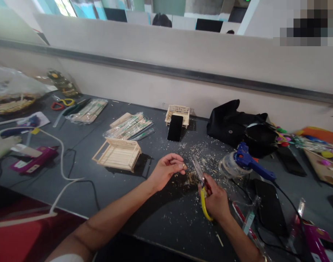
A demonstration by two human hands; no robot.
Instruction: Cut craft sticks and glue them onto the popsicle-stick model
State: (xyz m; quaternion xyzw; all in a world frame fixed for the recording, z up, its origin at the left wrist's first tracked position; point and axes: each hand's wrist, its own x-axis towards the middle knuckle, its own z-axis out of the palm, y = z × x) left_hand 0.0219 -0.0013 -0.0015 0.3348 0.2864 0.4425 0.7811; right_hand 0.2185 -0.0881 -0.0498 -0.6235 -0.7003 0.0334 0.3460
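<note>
The right hand (215, 201) is clamped on yellow-handled scissors (202, 189), blades pointing away from it. Just left of the blades, the left hand (166, 170) pinches a small wooden piece (184, 166) between closed fingertips. Beyond the left hand lie a stick bench (117, 154) and a phone (175, 127).

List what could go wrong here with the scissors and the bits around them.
1. The right hand points the scissors at the left hand, whose fingertips pinch a tiny piece close by; a slip could nick them.
2. Wood scraps litter the desk; snipped bits may fly.
3. The glue gun lies near the right hand with its cord trailing; a snag could drag it.
</note>
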